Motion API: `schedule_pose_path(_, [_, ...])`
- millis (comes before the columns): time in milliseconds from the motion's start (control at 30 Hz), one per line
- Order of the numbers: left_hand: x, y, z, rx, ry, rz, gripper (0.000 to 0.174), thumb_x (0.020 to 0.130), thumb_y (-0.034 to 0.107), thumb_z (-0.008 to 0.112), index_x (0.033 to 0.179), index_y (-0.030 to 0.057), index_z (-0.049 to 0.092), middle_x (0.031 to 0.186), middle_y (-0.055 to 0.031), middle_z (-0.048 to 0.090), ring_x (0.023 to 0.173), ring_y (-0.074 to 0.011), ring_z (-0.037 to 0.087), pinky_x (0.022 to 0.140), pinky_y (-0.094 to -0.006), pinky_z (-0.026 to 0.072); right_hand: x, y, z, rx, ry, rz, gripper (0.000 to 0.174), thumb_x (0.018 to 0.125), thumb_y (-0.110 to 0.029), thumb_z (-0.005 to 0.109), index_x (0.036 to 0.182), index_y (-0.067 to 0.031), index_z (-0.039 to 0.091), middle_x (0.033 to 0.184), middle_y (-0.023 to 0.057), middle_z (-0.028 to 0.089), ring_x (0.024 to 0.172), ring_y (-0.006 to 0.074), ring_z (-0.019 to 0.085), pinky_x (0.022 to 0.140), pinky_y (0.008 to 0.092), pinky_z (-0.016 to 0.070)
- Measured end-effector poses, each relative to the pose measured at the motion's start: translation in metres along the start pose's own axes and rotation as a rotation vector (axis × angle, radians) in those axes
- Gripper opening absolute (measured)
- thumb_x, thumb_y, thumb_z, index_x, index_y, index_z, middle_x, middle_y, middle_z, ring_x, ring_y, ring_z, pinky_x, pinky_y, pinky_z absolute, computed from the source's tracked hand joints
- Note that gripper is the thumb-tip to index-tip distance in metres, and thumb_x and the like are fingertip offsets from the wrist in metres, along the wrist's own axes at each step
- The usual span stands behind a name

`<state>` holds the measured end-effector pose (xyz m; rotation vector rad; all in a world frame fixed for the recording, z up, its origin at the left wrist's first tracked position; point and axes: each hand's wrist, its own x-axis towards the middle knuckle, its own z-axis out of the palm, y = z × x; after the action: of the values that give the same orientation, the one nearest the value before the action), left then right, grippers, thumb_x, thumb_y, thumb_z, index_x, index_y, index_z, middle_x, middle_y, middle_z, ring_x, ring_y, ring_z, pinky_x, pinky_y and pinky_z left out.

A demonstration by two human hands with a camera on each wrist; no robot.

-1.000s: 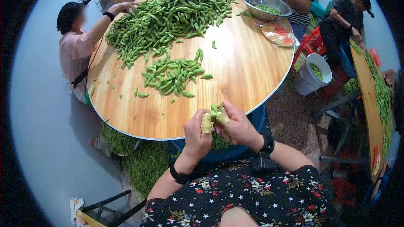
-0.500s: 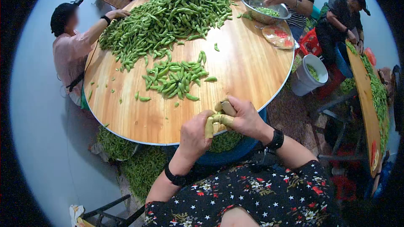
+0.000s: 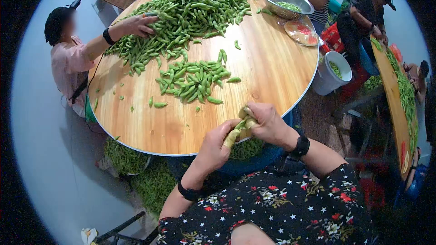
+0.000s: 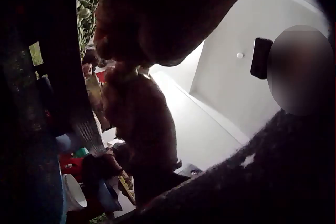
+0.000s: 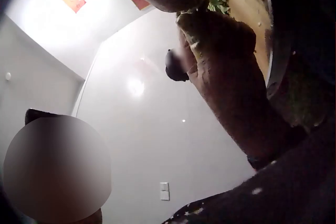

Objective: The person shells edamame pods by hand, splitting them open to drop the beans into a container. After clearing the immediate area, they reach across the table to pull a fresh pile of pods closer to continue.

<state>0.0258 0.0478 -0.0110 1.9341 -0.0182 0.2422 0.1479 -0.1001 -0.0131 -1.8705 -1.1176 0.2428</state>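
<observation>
In the head view my left hand point(image 3: 215, 144) and right hand point(image 3: 269, 123) meet in front of the near table edge. Between their fingertips is a green soybean pod point(image 3: 241, 124), pinched from both sides and mostly covered. Yellowish finger covers point(image 3: 231, 138) sit on the thumbs. Just beyond the hands, a small group of soybean pods point(image 3: 190, 81) lies on the round wooden table point(image 3: 263, 72). Both wrist views are dark; the left hand point(image 5: 220, 40) shows against the wall in the right wrist view, with fingertips close to the other hand.
A large heap of pods point(image 3: 195, 9) covers the far side. A metal bowl point(image 3: 287, 3) with shelled beans stands at the far right, beside a plastic-wrapped packet point(image 3: 302, 32). Below the hands is a blue tub point(image 3: 265, 156). A white bucket point(image 3: 334, 73) stands right; other people work around.
My hands keep together at the table edge while their grip on the pod shifts, the right hand turning over it. The person at left has reached further into the heap.
</observation>
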Motion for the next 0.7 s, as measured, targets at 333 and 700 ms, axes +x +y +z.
schedule_pose_path(333, [0.0, 0.0, 0.026, 0.102, 0.174, -0.082, 0.011, 0.089, 0.006, 0.053, 0.095, -0.0018, 0.06, 0.07, -0.0153, 0.061, 0.068, -0.0279, 0.064, 0.061, -0.0352, 0.0491, -0.034, -0.003, -0.029, 0.072, -0.09, 0.143, 0.01, 0.086, -0.011, 0.058, 0.091, -0.0025, 0.058, 0.062, 0.0017, 0.051, 0.051, 0.0092, 0.045, 0.048, 0.0251, 0.0381])
schedule_pose_path(700, [0.008, 0.021, 0.055, 0.514, 0.287, 0.233, 0.007, 0.08, 0.002, 0.058, 0.087, 0.0013, 0.057, 0.072, -0.0149, 0.055, 0.065, -0.0329, 0.058, 0.056, -0.0407, 0.0452, -0.036, -0.002, -0.027, 1.299, -0.143, 0.597, 0.022, 0.095, -0.03, 0.055, 0.088, -0.008, 0.054, 0.062, 0.0004, 0.052, 0.042, 0.009, 0.046, 0.034, 0.0202, 0.0338])
